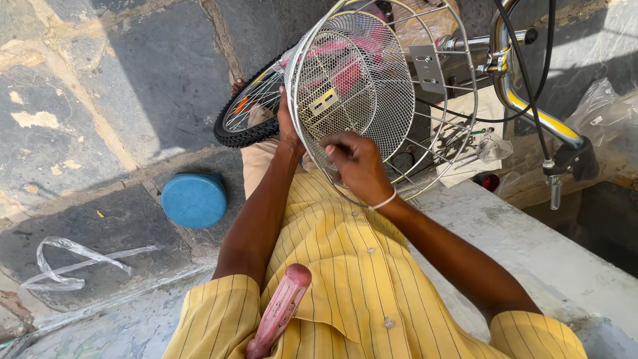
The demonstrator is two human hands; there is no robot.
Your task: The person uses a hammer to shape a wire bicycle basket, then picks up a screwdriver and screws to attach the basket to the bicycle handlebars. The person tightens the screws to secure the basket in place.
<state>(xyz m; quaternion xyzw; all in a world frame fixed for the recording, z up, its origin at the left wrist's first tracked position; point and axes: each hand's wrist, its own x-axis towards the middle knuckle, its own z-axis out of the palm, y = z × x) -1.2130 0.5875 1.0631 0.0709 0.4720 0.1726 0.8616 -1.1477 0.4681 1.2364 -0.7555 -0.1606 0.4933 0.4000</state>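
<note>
Wire basket [372, 86] tipped on its side, mouth facing viewer, left hand [287, 126] gripping rim, right hand [355, 163] pinching mesh.

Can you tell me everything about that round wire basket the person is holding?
The wire basket is round and silvery, with fine mesh at its bottom and spaced wire rings and ribs for sides. It looks like metal, with small flat plates fixed on. It is tipped on its side, open mouth toward the camera, in front of the bicycle wheel. The left hand grips its rim; the right hand touches the rim lower down.
</note>
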